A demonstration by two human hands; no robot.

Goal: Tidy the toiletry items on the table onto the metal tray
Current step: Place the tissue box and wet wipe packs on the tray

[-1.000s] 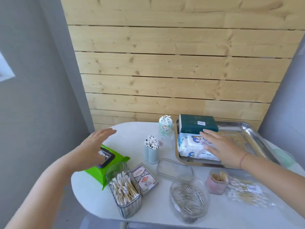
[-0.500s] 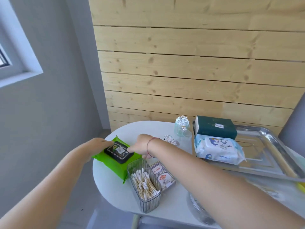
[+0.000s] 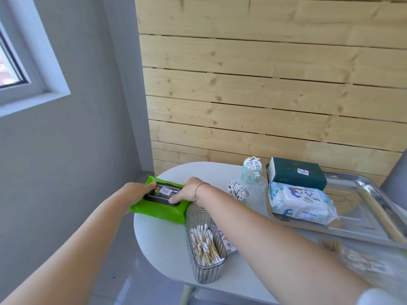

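Hands (image 3: 163, 192) gripping green wipes pack (image 3: 161, 209), table's left edge (image 3: 141, 227)

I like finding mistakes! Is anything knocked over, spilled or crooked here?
Nothing is spilled or knocked over. The only crooked thing is the green wipes pack, lying at an angle at the table's left end, with the left hand and right hand gripping its two ends. The cotton swab tub stands upright.

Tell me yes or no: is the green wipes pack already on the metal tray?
No: the green wipes pack lies on the white table, gripped by both hands, left of the metal tray.
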